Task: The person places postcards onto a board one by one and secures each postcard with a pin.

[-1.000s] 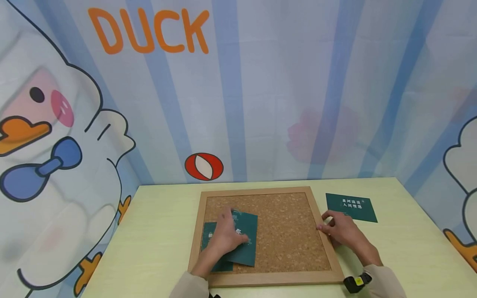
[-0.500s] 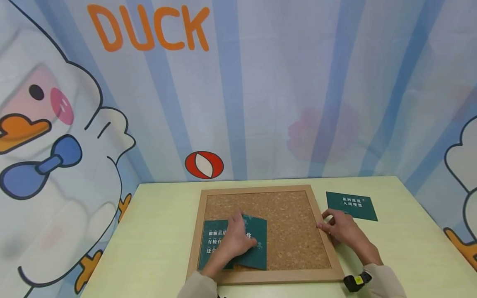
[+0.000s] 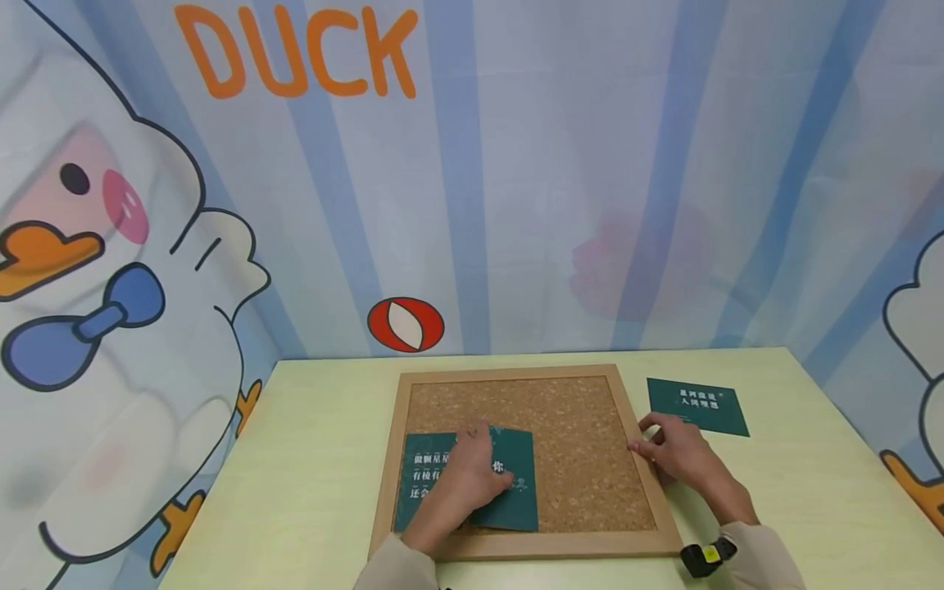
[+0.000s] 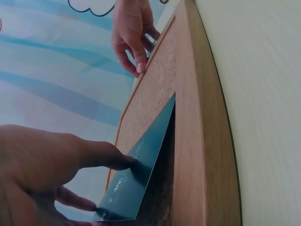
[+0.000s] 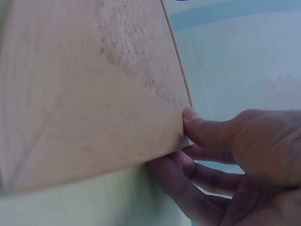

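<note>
Lower centre, my part-curled left hand (image 3: 472, 477) pinches a green card (image 3: 519, 508), apparently aligning it; my right hand (image 3: 682, 452) grips the corkboard (image 3: 583, 467). Next likely calls for flattening the card.

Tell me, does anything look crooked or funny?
Yes: the green card in the left hand isn't flat. Its near edge slants up, leaving a dark gap above the cork board. Nothing looks spilled or damaged.

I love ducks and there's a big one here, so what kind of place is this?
Probably a corner set up for filming or crafts: a backdrop with a cartoon duck hangs behind a pale table, and a framed cork board lies on the table.
</note>
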A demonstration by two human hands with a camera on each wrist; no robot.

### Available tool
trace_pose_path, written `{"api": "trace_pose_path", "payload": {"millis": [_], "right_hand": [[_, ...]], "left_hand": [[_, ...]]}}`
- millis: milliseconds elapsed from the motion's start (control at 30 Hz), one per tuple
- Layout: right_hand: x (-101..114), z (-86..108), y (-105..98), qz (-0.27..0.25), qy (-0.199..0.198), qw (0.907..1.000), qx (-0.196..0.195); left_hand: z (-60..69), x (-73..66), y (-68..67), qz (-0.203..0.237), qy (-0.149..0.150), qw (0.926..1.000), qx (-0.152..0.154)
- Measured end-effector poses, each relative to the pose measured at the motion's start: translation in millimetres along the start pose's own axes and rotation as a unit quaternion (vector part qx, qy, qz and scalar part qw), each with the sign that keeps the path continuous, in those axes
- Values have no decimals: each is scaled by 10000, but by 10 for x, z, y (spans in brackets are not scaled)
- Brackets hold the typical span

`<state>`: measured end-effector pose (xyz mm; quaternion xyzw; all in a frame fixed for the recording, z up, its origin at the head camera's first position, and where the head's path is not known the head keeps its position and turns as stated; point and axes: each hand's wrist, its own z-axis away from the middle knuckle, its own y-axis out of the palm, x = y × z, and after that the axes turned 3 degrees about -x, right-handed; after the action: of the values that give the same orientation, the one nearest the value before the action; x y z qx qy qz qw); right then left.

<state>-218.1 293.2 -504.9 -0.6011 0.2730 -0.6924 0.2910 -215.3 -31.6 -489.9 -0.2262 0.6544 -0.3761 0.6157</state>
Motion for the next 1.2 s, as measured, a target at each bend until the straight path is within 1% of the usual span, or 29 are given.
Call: {"api": "trace_pose_path", "payload": {"millis": [67, 367, 467, 600, 933, 1200], "right_hand": [[0, 0, 2, -21, -1, 10000, -17], [6, -1, 5, -25, 24, 10000, -14], [12, 4, 2, 19, 21, 10000, -23], [8, 1, 6, 78, 20, 10000, -44], [-1, -11, 7, 57, 24, 10000, -39], [3, -13, 5, 76, 58, 9999, -29]], "left_hand": [[-3, -15, 1, -172, 11, 9998, -38], [38, -73, -15, -529, -131, 9985, -89], [48, -78, -17, -690, -130, 9975, -90], [57, -74, -12, -735, -92, 9972, -84], [36, -42, 31, -793, -156, 9967, -63], [16, -26, 31, -935, -218, 9953, 76]]}}
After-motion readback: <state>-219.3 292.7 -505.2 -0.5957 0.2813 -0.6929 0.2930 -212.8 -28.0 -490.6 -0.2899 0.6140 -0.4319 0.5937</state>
